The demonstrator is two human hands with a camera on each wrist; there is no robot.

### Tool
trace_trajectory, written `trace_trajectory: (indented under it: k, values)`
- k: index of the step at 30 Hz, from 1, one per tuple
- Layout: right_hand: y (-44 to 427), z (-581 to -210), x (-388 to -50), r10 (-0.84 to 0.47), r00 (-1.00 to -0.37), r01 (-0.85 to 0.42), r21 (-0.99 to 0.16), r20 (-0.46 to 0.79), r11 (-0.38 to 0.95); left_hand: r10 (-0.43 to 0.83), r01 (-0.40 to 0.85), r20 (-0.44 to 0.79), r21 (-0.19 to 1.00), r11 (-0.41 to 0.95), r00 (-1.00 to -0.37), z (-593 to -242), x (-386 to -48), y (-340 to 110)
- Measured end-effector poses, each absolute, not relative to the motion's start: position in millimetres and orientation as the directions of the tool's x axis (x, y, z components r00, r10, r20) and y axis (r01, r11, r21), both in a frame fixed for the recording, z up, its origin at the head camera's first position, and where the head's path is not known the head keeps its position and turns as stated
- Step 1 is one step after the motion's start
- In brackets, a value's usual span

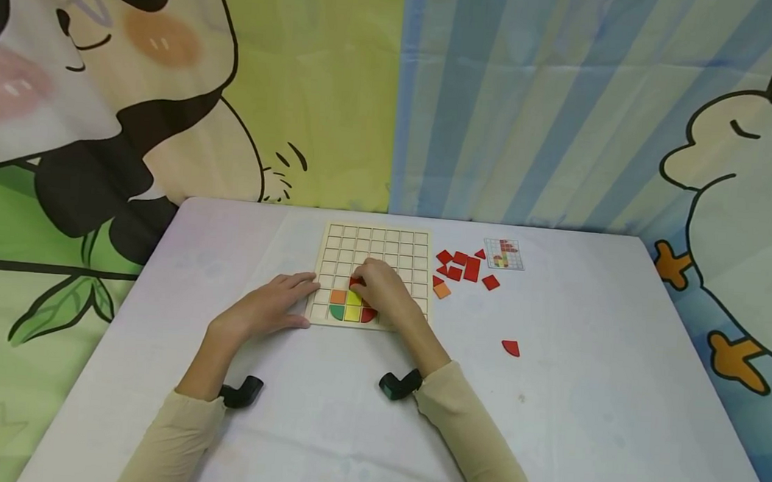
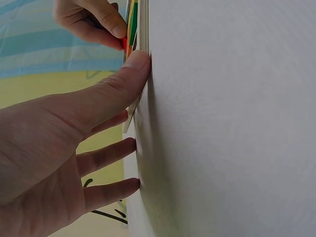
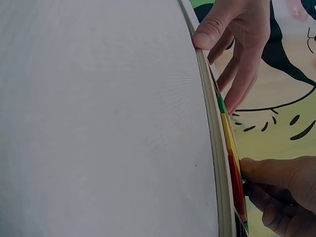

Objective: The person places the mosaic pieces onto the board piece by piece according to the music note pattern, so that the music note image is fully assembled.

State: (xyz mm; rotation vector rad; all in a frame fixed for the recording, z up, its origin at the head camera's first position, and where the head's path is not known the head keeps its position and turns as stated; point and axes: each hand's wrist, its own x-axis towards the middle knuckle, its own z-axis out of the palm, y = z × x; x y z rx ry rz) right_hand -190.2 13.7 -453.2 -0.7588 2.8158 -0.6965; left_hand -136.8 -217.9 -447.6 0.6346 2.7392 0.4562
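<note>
A pale wooden grid board lies on the white table. My right hand is over its lower middle, thumb and fingers pinching a small red piece at the grid; the fingers hide most of that piece. Below are an orange square, yellow pieces, a green rounded piece and a red rounded piece. My left hand rests at the board's left edge with loosely extended fingers. In the left wrist view its thumb touches the board's corner.
Right of the board lie several red pieces and an orange square. Behind them is a pattern card. A red quarter-circle sits apart, nearer the front right. Printed cloth hangs behind the table.
</note>
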Motion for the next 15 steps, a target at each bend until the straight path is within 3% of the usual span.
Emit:
trace_trajectory:
  k: [8, 15]
  values:
    - [14.2, -452.6, -191.4, -0.487, -0.873, -0.405, -0.504, -0.035, 0.762, 0.472, 0.384, -0.199, 0.359, 0.850, -0.859, -446.7, -136.3, -217.2]
    - [15.6, -451.6, -191.4, -0.523, -0.852, -0.456, -0.470, -0.016, 0.756, 0.473, 0.385, -0.199, 0.361, 0.850, -0.858, -447.6, -135.8, -217.4]
